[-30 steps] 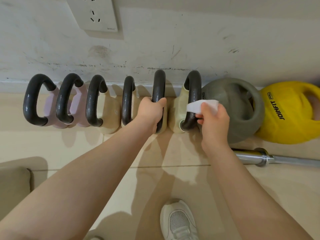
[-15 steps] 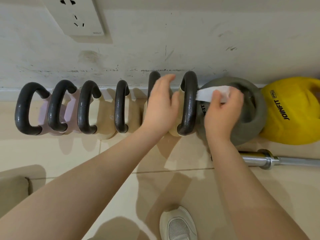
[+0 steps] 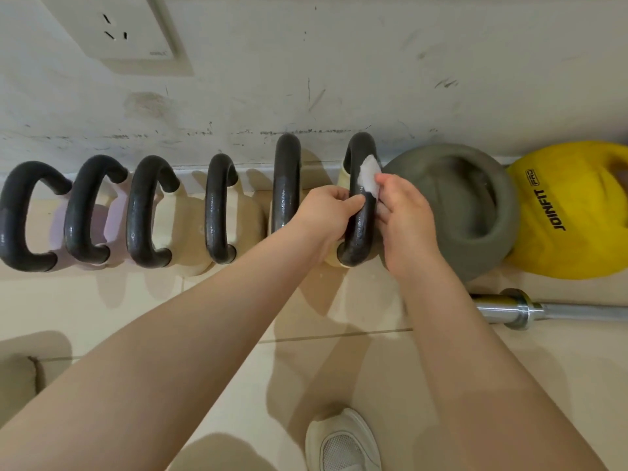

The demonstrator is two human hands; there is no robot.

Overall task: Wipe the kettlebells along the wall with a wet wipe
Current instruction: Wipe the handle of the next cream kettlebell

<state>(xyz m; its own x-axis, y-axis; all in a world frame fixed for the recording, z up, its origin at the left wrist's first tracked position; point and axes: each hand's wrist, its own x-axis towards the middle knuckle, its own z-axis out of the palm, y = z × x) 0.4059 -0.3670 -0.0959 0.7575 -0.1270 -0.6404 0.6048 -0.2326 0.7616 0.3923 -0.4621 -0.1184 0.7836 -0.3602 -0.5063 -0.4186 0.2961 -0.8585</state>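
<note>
Several kettlebells with black handles stand in a row along the wall, pink ones (image 3: 85,229) at the left and cream ones (image 3: 183,229) further right. My left hand (image 3: 324,212) grips the handle of the rightmost cream kettlebell (image 3: 356,239) from its left side. My right hand (image 3: 404,215) pinches a white wet wipe (image 3: 368,175) and presses it against the upper part of that same handle from the right. A grey kettlebell (image 3: 475,205) and a yellow one (image 3: 577,215) sit to the right.
A chrome barbell (image 3: 543,311) lies on the tile floor at the right. My white shoe (image 3: 343,440) is at the bottom. A wall socket (image 3: 112,25) sits at the top left. A beige cushion (image 3: 17,379) shows at the lower left edge.
My left hand let go of the neighbouring handle and moved right onto the rightmost cream kettlebell's handle. My right hand brought the wipe from the grey kettlebell's side back onto that handle.
</note>
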